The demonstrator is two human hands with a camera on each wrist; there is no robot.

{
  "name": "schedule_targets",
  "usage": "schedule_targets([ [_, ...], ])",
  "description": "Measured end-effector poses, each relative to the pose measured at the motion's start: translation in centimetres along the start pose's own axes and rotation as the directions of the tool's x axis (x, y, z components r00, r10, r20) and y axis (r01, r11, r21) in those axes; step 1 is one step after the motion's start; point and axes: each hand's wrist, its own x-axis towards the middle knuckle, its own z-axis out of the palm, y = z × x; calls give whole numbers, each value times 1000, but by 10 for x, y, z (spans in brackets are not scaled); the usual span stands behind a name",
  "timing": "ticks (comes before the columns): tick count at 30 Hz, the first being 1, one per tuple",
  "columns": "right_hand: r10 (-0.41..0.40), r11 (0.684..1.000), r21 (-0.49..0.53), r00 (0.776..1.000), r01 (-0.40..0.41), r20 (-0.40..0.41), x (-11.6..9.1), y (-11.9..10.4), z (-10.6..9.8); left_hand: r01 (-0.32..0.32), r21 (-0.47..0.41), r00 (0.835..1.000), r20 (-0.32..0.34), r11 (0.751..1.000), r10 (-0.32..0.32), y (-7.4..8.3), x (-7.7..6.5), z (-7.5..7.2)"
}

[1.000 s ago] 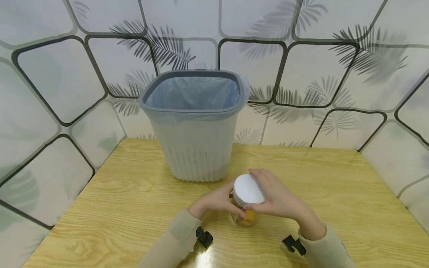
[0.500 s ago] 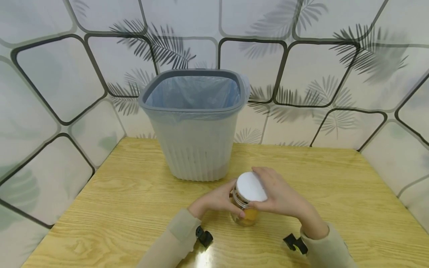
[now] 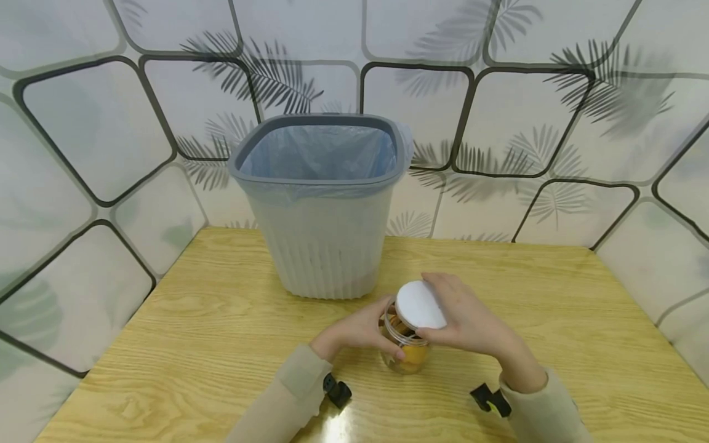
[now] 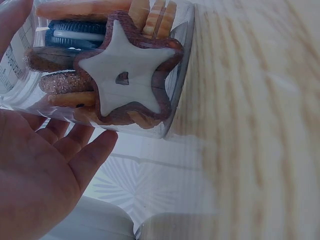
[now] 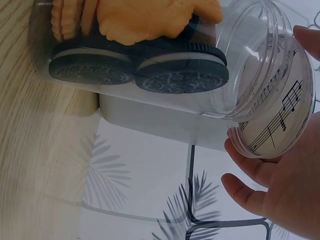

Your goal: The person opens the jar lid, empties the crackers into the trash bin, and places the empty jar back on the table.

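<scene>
A clear jar (image 3: 401,360) of assorted cookies stands on the wooden table, in front of the bin. My left hand (image 3: 360,329) grips its side, thumb at the front and fingers behind. With my right hand (image 3: 471,323) I hold the round white lid (image 3: 421,306) by its edge, tilted and off to the right of the jar's mouth. Sheet-music print shows on the underside of the lid (image 5: 280,110) in the right wrist view. Inside the jar are a star-shaped iced cookie (image 4: 125,70), dark sandwich cookies (image 5: 182,72) and an orange-coloured cookie (image 5: 145,20).
A pale bin (image 3: 327,240) with a grey rim and a bluish plastic liner stands behind the jar, left of centre. The wooden table (image 3: 210,320) meets walls (image 3: 310,86) patterned with leaves and dark outlines.
My right hand has lifted the lid from the jar's mouth and shifted it slightly right and away, uncovering part of the opening. My left hand has stayed on the jar.
</scene>
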Motion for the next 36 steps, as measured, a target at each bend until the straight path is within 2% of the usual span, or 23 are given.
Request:
schedule_targets([
  [12,23,1000,-16,1000,-23,-10,-2,7,-4,1,5,1000,-12,1000,-1,2,-2,0],
  [20,60,998,-10,998,-60,-5,-2,12,-7,54,49,998,-21,997,-53,1,-2,0],
  [30,90,996,-9,996,-90,10,-2,15,-9,59,39,998,-17,998,-58,2,-2,0],
  [36,98,995,-7,995,-98,10,-2,16,-11,112,47,993,-26,993,-111,3,-2,0],
])
